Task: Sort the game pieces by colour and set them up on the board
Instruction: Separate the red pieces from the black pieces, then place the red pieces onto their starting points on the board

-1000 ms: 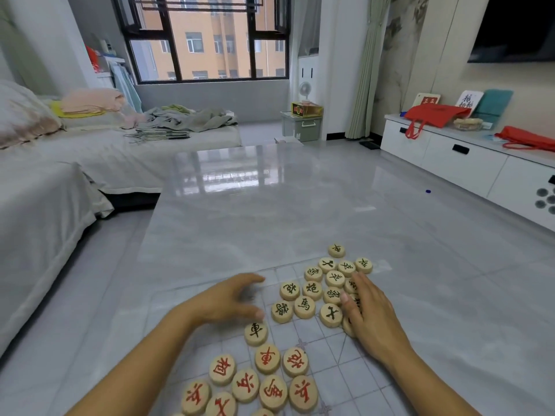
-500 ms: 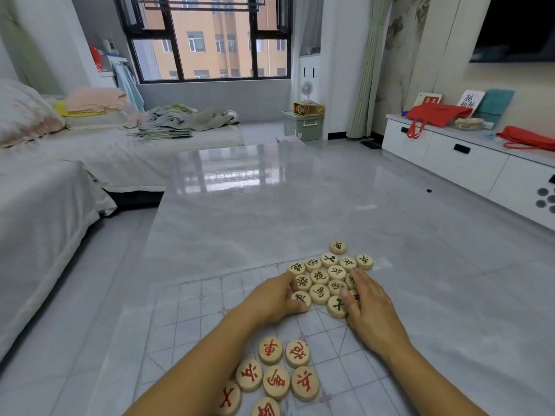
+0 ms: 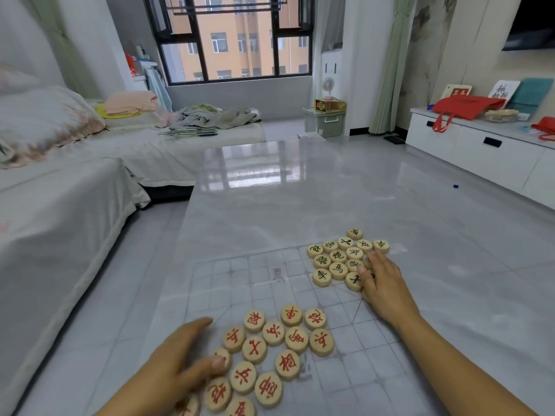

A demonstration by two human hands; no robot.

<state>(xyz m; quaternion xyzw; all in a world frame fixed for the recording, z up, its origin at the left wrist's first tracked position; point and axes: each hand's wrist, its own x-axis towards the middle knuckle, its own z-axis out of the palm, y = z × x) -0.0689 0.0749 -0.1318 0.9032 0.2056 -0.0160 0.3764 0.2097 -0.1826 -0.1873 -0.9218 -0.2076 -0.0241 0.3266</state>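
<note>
- Far left, a couch under a pale cover runs along the wall, with a flowered pillow at its far end.
- The left hand lies palm down on the near-left part of the board. Its fingers are loose and holding nothing, and the forefinger reaches out just beside the red group. The thumb tip rests on a disc at that group's left edge.
- The red-lettered pieces sit packed together, all face up, at the near edge of the board. Most touch their neighbours, and the nearest ones run out of sight at the bottom.
- The board is a thin see-through sheet printed with a grid. It lies flat on the glossy grey marble table, and its middle squares are bare.
- The dark-lettered pieces are bunched face up at the board's far-right corner, well apart from the red ones. A few at the far end lie past the printed lines.
- The right hand rests flat on the right side of that dark bunch. The fingers are straight and gripping nothing, and they cover some discs so I cannot count those.
- Far right, a white low cabinet carries a red bag.
</note>
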